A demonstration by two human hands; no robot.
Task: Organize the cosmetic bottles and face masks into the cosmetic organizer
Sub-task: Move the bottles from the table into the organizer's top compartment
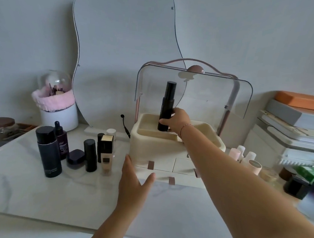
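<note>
a pale marble-look tabletop (71, 196) against a plain grey wall, with a wavy-edged mirror (121, 41) leaning behind. in the middle stands a cream cosmetic organizer (159, 151) with small drawers in front, its clear domed lid (220, 97) swung up and open.

your right hand (176, 121) is wrapped round the lower half of a tall black bottle (167, 104), thumb on the near side. the bottle is upright, its base down inside the left compartment of the top tray (142, 121); you cannot tell whether it touches the tray floor. your left hand (134, 177) holds nothing. it is open, fingers straight and thumb spread, at the organizer's front left corner, touching it or just beside it.

the bottle looks rigid, smooth and probably a little slick. being tall and narrow, it is likely to tip if let go off balance. grip it low on the body, as you do, not by the cap, which could come loose.

left of the organizer wait a large black bottle (48, 151), a dark dropper bottle (61, 141), a dark jar (76, 158), a black stick-shaped bottle (90, 155) and a beige foundation bottle (106, 152). right of it stand pale pink and white bottles (243, 157). no face masks can be made out; the far right is blurred.
</note>
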